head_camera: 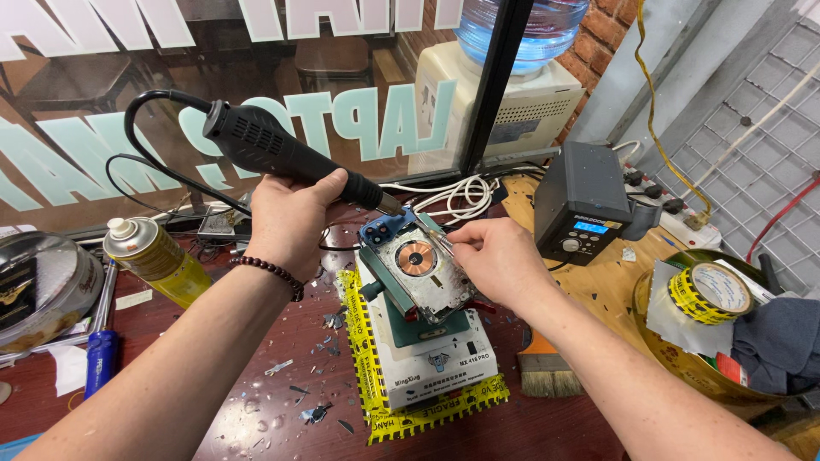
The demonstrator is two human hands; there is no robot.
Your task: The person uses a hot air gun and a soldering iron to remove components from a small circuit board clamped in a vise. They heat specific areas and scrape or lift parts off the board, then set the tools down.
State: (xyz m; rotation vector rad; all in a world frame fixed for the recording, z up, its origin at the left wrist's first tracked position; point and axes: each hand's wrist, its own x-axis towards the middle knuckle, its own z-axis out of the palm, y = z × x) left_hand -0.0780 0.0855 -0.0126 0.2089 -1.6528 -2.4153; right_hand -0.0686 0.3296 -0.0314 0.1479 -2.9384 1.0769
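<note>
Your left hand (289,224) is wrapped tight around the black hot-air gun (282,154), gripping it low on the barrel so the metal nozzle angles down and to the right at the far top corner of the phone (416,267), just beside its blue camera block. Holding it that close to the tip looks meant to keep the air aimed at one small spot. Your right hand (498,259) comes in from the right with the fingers pinched narrow on a thin metal tool (442,241), its tip resting at the phone's far right edge, close to where the nozzle points. The phone lies back-up and tilted on a green clamp stand (424,329) at the middle of the bench, its round copper coil exposed; the stand sits on a white box (436,367) edged with yellow tape, which lifts the work toward you. Shards of broken glass (312,376) lie scattered on the red tabletop just left of the box. A yellow spray can (156,259) stands at the left, a grey control station (583,201) at the far right, and a brush (545,369) lies near your right forearm.
</note>
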